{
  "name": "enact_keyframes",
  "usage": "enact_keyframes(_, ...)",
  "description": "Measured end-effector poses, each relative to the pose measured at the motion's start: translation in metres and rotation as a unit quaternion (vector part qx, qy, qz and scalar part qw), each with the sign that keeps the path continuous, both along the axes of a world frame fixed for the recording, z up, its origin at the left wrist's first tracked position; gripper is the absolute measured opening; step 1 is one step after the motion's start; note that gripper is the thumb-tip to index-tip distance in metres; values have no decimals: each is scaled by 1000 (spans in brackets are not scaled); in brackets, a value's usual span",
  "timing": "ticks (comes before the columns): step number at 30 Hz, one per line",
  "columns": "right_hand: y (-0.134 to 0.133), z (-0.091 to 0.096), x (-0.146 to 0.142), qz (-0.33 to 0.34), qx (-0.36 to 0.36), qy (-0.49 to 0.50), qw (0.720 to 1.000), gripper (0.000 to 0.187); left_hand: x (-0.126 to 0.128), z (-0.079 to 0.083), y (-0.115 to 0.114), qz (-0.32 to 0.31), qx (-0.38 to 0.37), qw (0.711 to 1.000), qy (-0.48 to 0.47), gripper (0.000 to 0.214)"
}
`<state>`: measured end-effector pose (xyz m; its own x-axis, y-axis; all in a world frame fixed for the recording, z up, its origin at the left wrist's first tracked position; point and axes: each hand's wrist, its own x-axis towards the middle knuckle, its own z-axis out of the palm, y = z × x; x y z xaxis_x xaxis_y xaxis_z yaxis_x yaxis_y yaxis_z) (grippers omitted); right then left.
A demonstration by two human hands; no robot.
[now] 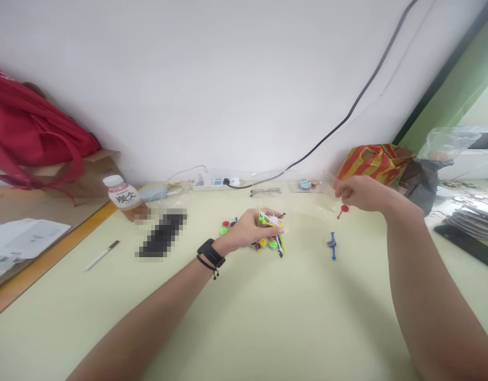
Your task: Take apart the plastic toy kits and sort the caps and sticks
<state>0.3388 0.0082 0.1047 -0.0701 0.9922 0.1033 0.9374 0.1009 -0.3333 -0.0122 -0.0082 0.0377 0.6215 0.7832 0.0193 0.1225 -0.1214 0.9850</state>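
Note:
My left hand (252, 230), with a black watch on its wrist, is closed around a loose bunch of small plastic arrow pieces (282, 242) in white, yellow, green and black. Beneath and beside it on the table lie several round pieces, among them a green one (273, 245), a yellow one (263, 243) and a red one (225, 224). My right hand (357, 191) is raised to the right, pinching a red plastic arrow (344, 209) that hangs point down. A blue plastic arrow (333, 246) rests alone on the table below my right hand.
A drink bottle (125, 198), a pixelated dark patch (161, 234) and a pen (102, 255) are on the left. Glasses (265, 192) and a power strip (228, 181) lie by the wall. A striped bag (373, 161) and stacked dark discs (472, 222) are at right.

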Motion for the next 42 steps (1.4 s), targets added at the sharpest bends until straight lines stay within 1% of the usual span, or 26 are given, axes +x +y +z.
enact_keyframes(2,-17,17,-13,16,98,30,995,18,-1,-2,2,-3,11,1000,8,63)
enact_keyframes(4,-36,35,-31,6,160,89,983,12,-2,-4,5,-4,20,1000,14,63)
enact_keyframes(5,-45,44,-41,3,177,137,975,9,-3,-6,6,-4,22,1000,18,63)
enact_keyframes(6,-53,50,-50,-4,200,196,960,6,-3,-7,7,-3,24,999,21,63)
enact_keyframes(7,-60,56,-59,-3,229,247,941,9,-4,-8,8,-2,25,999,25,64)
enact_keyframes(9,-68,62,-72,-5,279,316,907,15,-5,-11,9,2,26,999,34,64)
enact_keyframes(11,-70,64,-81,-8,321,363,875,18,-6,-13,10,5,31,999,42,65)
enact_keyframes(13,-70,64,-88,1,337,393,855,19,-6,-15,11,7,45,998,54,66)
enact_keyframes(15,-70,63,-94,21,322,398,859,20,-5,-15,11,9,63,996,69,67)
enact_keyframes(18,-68,59,-102,55,265,365,891,19,-4,-13,8,14,93,992,88,62)
enact_keyframes(21,-61,49,-110,76,231,317,917,14,-1,-9,5,3,112,989,97,53)
enact_keyframes(26,-53,37,-121,61,261,203,942,5,1,-6,2,-11,128,987,92,48)
enact_keyframes(29,-56,38,-127,68,250,170,951,5,1,-6,2,-15,126,988,88,48)
enact_keyframes(33,-61,38,-135,80,252,142,954,10,1,-5,1,-14,129,988,85,45)
enact_keyframes(35,-61,37,-138,93,240,129,958,10,1,-4,0,-5,125,989,84,45)
enact_keyframes(37,-62,35,-140,111,221,113,962,7,2,-3,-2,4,118,990,76,46)
enact_keyframes(39,-63,35,-143,121,216,102,964,3,2,-1,-3,-3,110,992,57,43)
enact_keyframes(42,-67,39,-144,121,228,104,961,19,1,0,-3,-30,95,995,22,38)
